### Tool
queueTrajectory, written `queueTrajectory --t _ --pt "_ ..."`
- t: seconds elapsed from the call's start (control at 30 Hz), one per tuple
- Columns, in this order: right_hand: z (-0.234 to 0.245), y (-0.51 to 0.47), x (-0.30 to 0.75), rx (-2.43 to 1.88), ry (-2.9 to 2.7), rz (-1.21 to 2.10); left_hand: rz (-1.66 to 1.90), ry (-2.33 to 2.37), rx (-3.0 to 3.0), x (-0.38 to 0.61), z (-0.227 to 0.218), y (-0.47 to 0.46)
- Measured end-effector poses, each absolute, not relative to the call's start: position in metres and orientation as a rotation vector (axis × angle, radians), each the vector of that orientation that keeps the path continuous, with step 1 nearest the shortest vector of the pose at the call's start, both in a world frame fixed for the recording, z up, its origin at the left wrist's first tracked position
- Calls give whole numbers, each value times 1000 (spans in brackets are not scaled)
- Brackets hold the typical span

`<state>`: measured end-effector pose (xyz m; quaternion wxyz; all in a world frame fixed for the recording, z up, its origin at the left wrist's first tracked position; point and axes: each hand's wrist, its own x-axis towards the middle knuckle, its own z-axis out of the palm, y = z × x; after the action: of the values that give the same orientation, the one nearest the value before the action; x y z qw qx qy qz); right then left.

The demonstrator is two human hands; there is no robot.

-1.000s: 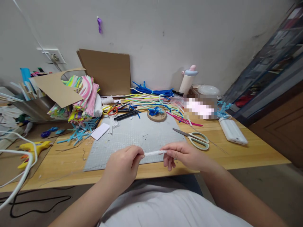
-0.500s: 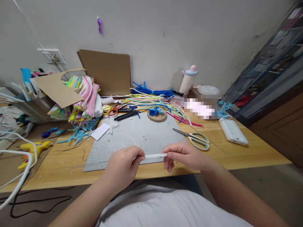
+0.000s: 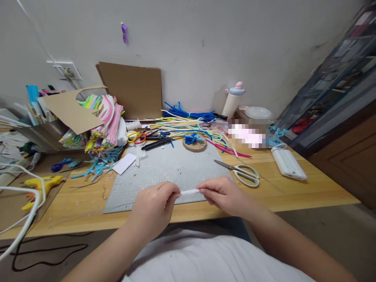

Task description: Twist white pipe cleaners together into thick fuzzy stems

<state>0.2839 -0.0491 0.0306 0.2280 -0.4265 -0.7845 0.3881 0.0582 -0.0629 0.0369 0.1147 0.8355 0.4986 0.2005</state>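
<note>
White fuzzy strip (image 3: 189,192): held approx. level betw. both hands, above near edge of grey cutting mat (image 3: 164,168). Both strip ends hidden under fingertips; only middle shows, fine texture hard to make out.

L hand (image 3: 157,203): back of hand up, thumb + index pinched on strip's L end; other fingers curled under, mostly out of sight. R hand (image 3: 223,194): same grip on R end, thumb + index pinching, rest of fingers folded below. Forearms angle in from lower L & R, cut off at bottom of frame.

Scissors (image 3: 235,167) just beyond R hand, part on mat, part on wooden bench (image 3: 317,196). Cardboard disc (image 3: 194,147) at far side of mat, blue fuzzy bits (image 3: 192,138) on top.

Containers: metal holder (image 3: 48,135) far L, w/ sticks & misc. stationery; tan card piece (image 3: 72,111) covers part of it, so full contents unclear. Multicol. fuzzy-stem bundle (image 3: 108,117) beside it. Clear round tub (image 3: 258,112) at back R, contents n/c. Pink-white item (image 3: 248,134) in front of it pixelated, can't ID. Yellow glue gun (image 3: 44,188) L, partly behind white cable (image 3: 32,219), which runs out of frame.
</note>
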Motion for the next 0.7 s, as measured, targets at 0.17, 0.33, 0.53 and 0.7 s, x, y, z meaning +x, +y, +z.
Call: queueTrajectory --t 0.17,0.33,0.53,0.7 --pt "37 -53 281 -1117 -2371 565 531 1487 2434 61 36 -60" --pt "36 -54 271 -1154 -2322 330 566 1547 2384 66 40 -58" --pt "33 -54 258 -1127 -2033 33 772 1552 2277 70 42 -53" --pt "30 -32 260 -998 -1477 197 948 1369 1755 67 64 -28"
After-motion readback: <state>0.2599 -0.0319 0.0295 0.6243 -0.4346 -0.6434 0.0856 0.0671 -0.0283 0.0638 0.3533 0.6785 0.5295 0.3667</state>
